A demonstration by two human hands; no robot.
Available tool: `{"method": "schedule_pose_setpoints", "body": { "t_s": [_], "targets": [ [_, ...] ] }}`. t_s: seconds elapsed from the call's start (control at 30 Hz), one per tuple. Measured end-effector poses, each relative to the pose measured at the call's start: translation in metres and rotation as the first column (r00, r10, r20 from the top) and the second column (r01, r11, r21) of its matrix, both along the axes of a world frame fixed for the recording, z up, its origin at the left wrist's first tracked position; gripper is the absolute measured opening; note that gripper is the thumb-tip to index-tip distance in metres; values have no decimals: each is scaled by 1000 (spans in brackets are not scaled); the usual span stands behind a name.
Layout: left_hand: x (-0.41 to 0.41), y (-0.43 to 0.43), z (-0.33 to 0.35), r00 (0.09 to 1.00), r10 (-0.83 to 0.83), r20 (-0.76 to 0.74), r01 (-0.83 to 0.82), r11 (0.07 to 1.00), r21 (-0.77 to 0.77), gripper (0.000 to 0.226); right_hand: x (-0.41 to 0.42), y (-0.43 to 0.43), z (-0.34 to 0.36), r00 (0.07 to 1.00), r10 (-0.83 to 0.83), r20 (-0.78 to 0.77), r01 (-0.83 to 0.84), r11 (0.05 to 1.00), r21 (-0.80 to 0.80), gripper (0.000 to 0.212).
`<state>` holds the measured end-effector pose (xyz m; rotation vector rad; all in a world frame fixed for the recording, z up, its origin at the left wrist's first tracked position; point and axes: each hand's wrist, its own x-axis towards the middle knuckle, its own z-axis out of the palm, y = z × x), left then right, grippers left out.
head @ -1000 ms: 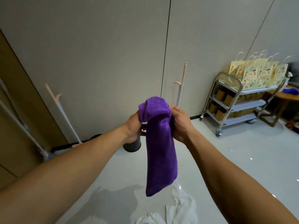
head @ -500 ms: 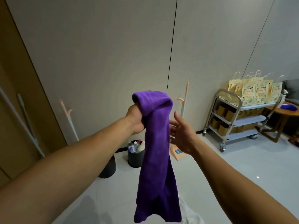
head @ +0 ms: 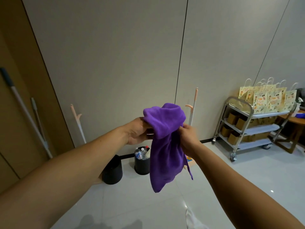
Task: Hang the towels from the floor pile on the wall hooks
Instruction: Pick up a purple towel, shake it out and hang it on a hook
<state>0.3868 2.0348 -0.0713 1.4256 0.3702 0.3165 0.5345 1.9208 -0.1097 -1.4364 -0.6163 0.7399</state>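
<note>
A purple towel (head: 166, 146) hangs bunched between my two hands at chest height in front of the grey wall. My left hand (head: 138, 131) grips its upper left fold. My right hand (head: 189, 138) pinches the cloth on its right side, just below the bunched top. The towel's lower end dangles free above the floor. A white towel (head: 192, 220) from the floor pile shows at the bottom edge. Two pale peach hooks on sticks lean at the wall: one on the left (head: 76, 116), one on the right (head: 193, 106) behind the towel.
Two black bins (head: 113, 171) (head: 141, 166) stand at the wall base, one holding bottles. A steel trolley (head: 242, 129) with paper bags and boxes stands at the right beside a wooden table (head: 295, 119). Mop handles (head: 24, 113) lean on the brown door at the left.
My right hand was open beside the towel half a second ago and now holds it again. The towel's top has spread wider between both hands. The view has risen toward the wall.
</note>
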Motion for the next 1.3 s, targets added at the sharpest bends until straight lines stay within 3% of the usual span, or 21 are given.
{"method": "schedule_pose_setpoints", "body": {
  "t_s": [0.1, 0.2, 0.3, 0.4, 0.47, 0.63, 0.7, 0.77, 0.83, 0.9, 0.97, 1.07, 1.17, 1.3],
  "targets": [
    [2, -1, -6, 984, 179, -8, -179, 984, -15, 29, 2, -3, 1, 993, -74, 92, 74, 997, 2, 35],
    [1, 0, -6, 963, 264, 63, -251, 954, -162, 20, 14, -8, 4, 988, -112, 103, 112, 994, 8, 46],
    [4, -3, -4, 955, 272, 115, -238, 940, -245, 24, 21, -8, 5, 998, -68, -13, 69, 998, 4, 50],
    [10, -10, -4, 957, 273, 100, -245, 943, -227, 27, 24, -6, 7, 967, -6, -255, 21, 998, 58, 55],
    [10, -12, -2, 973, 206, 100, -178, 955, -235, 27, 26, -8, 10, 930, 71, -362, -41, 995, 91, 57],
    [-2, -5, 3, 982, -187, 12, 187, 973, -136, 41, 35, -16, 14, 842, 216, -494, -164, 976, 146, 60],
    [2, -5, 0, 992, -98, -78, 91, 992, -85, 37, 39, -22, 14, 772, 337, -539, -232, 939, 255, 58],
    [9, -3, -4, 989, 107, -97, -116, 989, -91, 29, 42, -29, 14, 693, 459, -556, -293, 884, 365, 55],
    [14, 2, -9, 962, 253, -100, -266, 953, -143, 22, 44, -34, 13, 666, 519, -535, -338, 850, 404, 49],
    [15, 6, -12, 952, 268, -146, -290, 944, -155, 22, 47, -38, 11, 660, 560, -501, -404, 827, 392, 54],
    [13, 8, -14, 953, 220, -209, -248, 961, -120, 25, 49, -41, 9, 666, 598, -446, -478, 801, 360, 62],
    [12, 8, -15, 956, 152, -249, -184, 976, -112, 30, 55, -46, 4, 676, 611, -412, -543, 791, 281, 58],
    [13, 9, -12, 975, 160, -154, -192, 956, -222, 32, 67, -50, 4, 684, 616, -390, -549, 787, 282, 46],
    [5, 10, -3, 993, -106, 44, 115, 944, -309, 39, 88, -50, 9, 753, 531, -388, -341, 820, 460, 41]
  ]
}}
